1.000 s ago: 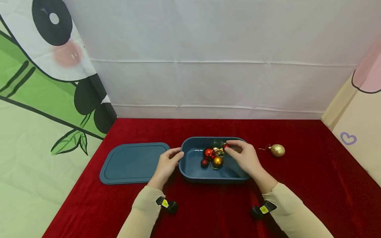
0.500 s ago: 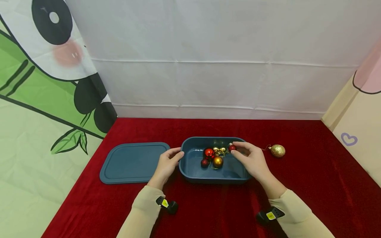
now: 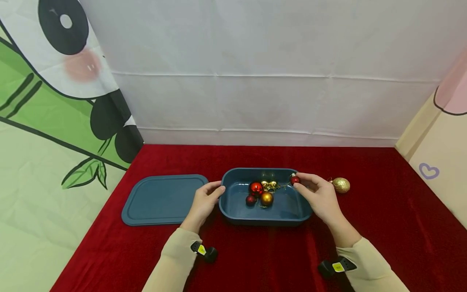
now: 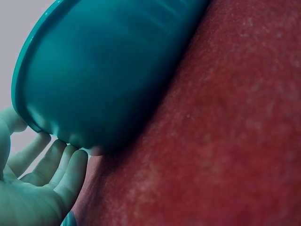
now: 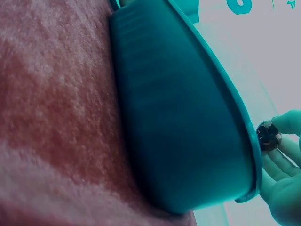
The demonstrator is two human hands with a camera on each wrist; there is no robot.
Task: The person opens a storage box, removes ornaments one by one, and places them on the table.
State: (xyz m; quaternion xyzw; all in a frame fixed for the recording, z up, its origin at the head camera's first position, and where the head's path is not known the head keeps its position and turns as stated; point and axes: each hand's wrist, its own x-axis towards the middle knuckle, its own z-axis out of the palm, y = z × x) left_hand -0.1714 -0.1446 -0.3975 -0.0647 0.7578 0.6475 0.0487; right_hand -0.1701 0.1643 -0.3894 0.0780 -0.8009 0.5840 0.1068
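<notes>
A blue rectangular plastic box (image 3: 251,222) stands on the red cloth. My left hand (image 3: 204,200) holds its left end, thumb at the rim and fingertips against the outer wall (image 4: 94,70). Between thumb and fingers, my right hand (image 3: 321,197) pinches a small dark red Christmas bauble (image 3: 294,179) over the box's right rim. In the right wrist view the bauble (image 5: 269,136) shows just past the rim. A thin gold string trails from it towards the cluster inside. There lie a shiny red bauble (image 3: 256,188), a dark red one (image 3: 250,200), a gold bauble (image 3: 267,198) and small gold pieces (image 3: 268,185).
A flat blue lid (image 3: 164,199) lies left of the box, partly behind the left hand. Beyond the right hand is a glittery gold bauble (image 3: 341,185) on the red cloth (image 3: 383,211). A pale backdrop (image 3: 270,105) rises behind the table.
My right hand has moved right with the small dark red bauble, from the cluster to the box's right rim, drawing out a gold string. The left hand stays at the box's left end.
</notes>
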